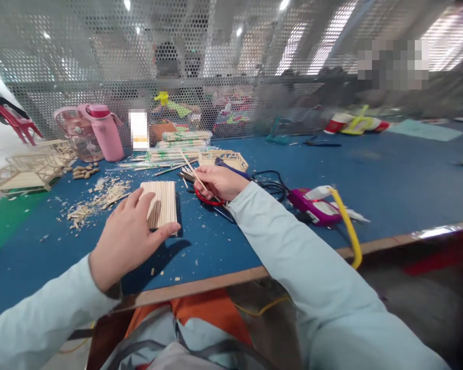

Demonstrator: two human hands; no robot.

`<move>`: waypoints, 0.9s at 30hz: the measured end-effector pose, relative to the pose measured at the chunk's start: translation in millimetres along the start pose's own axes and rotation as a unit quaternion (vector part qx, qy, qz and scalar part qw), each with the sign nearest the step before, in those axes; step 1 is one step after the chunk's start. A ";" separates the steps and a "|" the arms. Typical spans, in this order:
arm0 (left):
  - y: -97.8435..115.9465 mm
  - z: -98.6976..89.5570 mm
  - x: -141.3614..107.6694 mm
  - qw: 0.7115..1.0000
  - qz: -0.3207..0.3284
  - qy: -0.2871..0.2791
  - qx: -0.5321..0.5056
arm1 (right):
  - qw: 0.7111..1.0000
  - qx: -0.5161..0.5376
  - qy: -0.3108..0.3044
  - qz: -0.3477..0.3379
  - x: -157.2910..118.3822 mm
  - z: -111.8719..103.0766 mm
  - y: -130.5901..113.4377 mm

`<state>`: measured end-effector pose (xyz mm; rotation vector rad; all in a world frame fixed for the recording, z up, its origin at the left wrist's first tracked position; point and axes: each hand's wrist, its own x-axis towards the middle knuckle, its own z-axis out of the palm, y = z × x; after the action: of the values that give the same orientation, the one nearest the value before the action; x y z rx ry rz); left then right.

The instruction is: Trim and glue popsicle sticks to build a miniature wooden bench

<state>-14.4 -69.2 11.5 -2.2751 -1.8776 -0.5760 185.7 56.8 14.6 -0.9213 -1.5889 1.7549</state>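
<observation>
My left hand is spread over a small panel of wooden sticks laid side by side on the blue table. Its fingers reach the panel's left part and the thumb lies at the lower right corner; whether they press on it I cannot tell. My right hand pinches a thin wooden stick that slants up to the left. Beneath that hand lies a red-handled cutting tool, partly hidden, with short stick pieces around it.
Wood scraps and peanuts lie left of the panel. Behind are bagged sticks, a pink bottle and stick-built models being one more model. A purple device with a yellow strip sits right.
</observation>
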 end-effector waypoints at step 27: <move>-78.2 -2.6 13.0 0.953 -0.191 0.036 -0.233 | 0.948 -0.265 0.030 -0.174 0.4 13.6 10.1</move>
<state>-88.7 -41.5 8.1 -2.0849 -2.3625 -1.2562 174.6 48.0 5.2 -0.8471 -2.0816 1.0628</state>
